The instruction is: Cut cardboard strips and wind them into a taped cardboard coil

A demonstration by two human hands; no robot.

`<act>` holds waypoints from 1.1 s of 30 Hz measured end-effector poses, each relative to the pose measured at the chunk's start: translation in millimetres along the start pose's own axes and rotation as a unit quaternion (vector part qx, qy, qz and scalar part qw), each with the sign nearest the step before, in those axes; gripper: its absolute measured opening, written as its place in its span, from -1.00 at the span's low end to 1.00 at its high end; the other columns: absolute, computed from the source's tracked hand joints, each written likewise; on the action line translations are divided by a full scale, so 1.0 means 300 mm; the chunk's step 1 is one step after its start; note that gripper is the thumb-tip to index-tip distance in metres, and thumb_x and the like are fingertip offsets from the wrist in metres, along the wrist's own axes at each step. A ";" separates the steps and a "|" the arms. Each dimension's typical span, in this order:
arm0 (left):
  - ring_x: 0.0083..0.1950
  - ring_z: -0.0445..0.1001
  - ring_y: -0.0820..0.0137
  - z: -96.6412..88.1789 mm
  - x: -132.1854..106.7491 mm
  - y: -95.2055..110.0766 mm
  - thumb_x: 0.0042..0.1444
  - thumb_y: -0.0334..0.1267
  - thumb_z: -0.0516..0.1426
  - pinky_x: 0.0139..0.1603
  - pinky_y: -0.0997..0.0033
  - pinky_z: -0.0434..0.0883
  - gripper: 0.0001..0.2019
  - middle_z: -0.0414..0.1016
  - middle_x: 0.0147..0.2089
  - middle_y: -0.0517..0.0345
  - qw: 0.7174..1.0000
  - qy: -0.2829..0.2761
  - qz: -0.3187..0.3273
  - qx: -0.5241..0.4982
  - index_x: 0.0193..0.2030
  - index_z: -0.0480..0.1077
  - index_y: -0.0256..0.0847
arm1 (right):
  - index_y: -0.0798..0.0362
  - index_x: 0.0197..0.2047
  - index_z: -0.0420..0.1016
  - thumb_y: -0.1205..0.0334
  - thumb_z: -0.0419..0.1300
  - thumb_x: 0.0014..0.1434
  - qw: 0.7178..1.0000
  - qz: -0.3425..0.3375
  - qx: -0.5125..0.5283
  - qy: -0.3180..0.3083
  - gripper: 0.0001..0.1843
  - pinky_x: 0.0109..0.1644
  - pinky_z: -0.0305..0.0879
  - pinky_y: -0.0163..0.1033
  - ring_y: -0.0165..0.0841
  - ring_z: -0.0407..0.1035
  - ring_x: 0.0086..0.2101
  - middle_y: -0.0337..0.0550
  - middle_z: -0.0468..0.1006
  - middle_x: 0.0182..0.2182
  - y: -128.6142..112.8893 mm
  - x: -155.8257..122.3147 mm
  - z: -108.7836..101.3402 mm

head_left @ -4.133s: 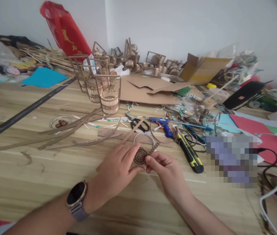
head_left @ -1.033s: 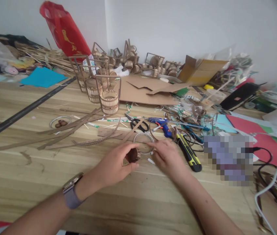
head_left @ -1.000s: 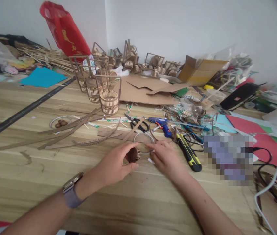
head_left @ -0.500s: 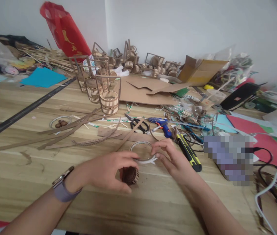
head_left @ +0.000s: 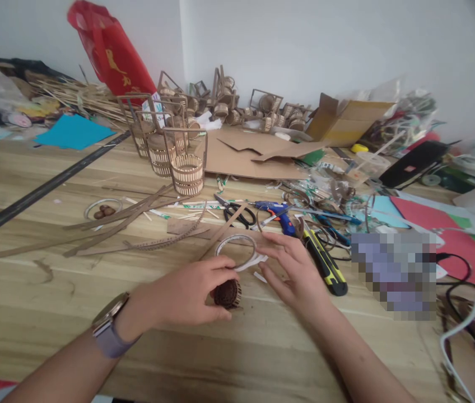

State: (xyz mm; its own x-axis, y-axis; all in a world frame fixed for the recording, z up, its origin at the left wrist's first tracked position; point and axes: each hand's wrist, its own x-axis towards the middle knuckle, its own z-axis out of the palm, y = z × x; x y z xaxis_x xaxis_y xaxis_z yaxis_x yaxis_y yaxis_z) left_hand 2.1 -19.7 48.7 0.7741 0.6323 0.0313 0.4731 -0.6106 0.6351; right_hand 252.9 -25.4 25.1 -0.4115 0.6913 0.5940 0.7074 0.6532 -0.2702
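My left hand (head_left: 189, 291), with a watch on its wrist, has its forefingers on the near edge of a thin tape roll (head_left: 217, 246). The roll is tilted up, with a white loose end sticking out on its right. Below those fingers, between them and my thumb, a small slatted basket (head_left: 228, 295) lies with its dark brown inside facing me. Whether the thumb touches the basket is hard to tell. My right hand (head_left: 294, 271) is just right of the roll, fingers apart, close to the loose end. A small white strip (head_left: 260, 277) lies under its fingertips.
Beyond my hands lie brown strips (head_left: 124, 229), black scissors (head_left: 237, 214), a blue glue gun (head_left: 277, 215) and a yellow-black utility knife (head_left: 325, 266). Handled slatted buckets (head_left: 187, 176) stand farther back by a cardboard sheet (head_left: 237, 159). Another ring holds brown balls (head_left: 105, 211) at left.
The tape roll has shifted slightly left and up and tilted more toward me. My right hand's fingers have come off its edge and spread. A small white strip now shows on the table.
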 end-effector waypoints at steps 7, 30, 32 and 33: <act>0.17 0.47 0.00 0.020 0.006 -0.008 0.06 -0.27 0.29 0.17 0.03 0.43 -0.54 0.36 0.28 -0.17 0.998 0.032 -0.045 0.035 0.14 0.42 -0.21 | 0.00 -0.13 0.51 0.27 0.21 0.25 0.999 0.003 -0.020 0.025 -0.88 0.01 0.40 0.03 -0.11 0.44 -0.02 0.07 0.54 0.00 -0.008 -0.002 -0.005; 0.08 0.50 -0.01 0.073 0.015 0.052 0.09 -0.31 0.28 0.08 0.01 0.50 -0.58 0.44 0.16 -0.16 0.997 0.038 -0.027 0.069 0.11 0.42 -0.20 | -0.06 -0.29 0.56 0.31 0.20 0.26 0.990 0.026 -0.135 0.036 -0.87 -0.18 0.12 -0.12 -0.25 0.35 -0.30 -0.17 0.59 -0.35 -0.073 -0.008 0.042; 0.05 0.52 0.01 0.075 0.016 0.057 0.09 -0.33 0.27 0.06 0.02 0.52 -0.59 0.45 0.15 -0.15 0.997 0.042 -0.017 0.069 0.10 0.42 -0.21 | -0.04 -0.35 0.55 0.32 0.20 0.20 0.995 0.098 -0.015 0.033 -0.87 -0.22 0.17 -0.14 -0.24 0.37 -0.31 -0.17 0.56 -0.38 -0.071 0.000 0.044; 0.04 0.53 0.02 0.076 0.016 0.060 0.09 -0.33 0.27 0.05 0.03 0.52 -0.60 0.46 0.14 -0.15 0.997 0.045 -0.012 0.068 0.10 0.42 -0.22 | -0.03 -0.38 0.54 0.33 0.20 0.17 0.989 0.133 0.052 0.032 -0.87 -0.23 0.20 -0.15 -0.25 0.38 -0.32 -0.18 0.54 -0.40 -0.067 0.005 0.044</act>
State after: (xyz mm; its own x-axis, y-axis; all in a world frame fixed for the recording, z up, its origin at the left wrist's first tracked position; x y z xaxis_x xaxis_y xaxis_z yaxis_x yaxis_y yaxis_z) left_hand 23.8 -38.5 42.7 0.7242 0.6837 0.0900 0.5482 -0.6499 0.5263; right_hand 230.7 -33.4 21.4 -0.1795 0.8241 0.5372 0.7211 0.4817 -0.4980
